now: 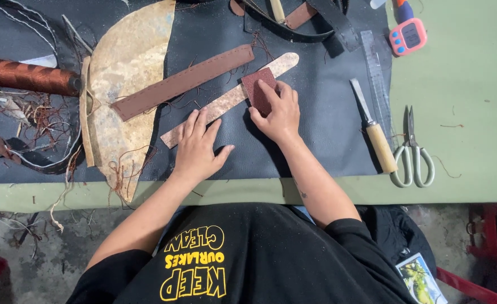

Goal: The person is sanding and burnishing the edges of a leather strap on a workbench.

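- Two bare hands are seen from the head view, both laid on a dark leather sheet [316, 141] spread over a green table [462, 84].
- A dark red sanding block [258, 90] is pressed by the right hand [276, 112], with fingers closed over its top; the block lies at about 12 o'clock from that hand.
- A long, pale mottled leather strip [226, 101] is pinned flat by the left hand [198, 147], fingers spread and open, nothing being clasped; the strip runs from 7 o'clock to 1 o'clock under the block.
- A brown stitched strap [181, 81] is placed just beside the strip, at 11 o'clock from the left hand.
- A large tan half-round leather piece [124, 73] is found at 10 o'clock, with a spool of copper-brown thread [26, 76] at 9 o'clock beyond it.
- A wooden-handled knife [375, 126] and a clear ruler [377, 73] are set at 3 o'clock from the right hand, with pale-handled scissors [411, 155] further out.
- A pink timer [408, 36] is seen at 1 o'clock.
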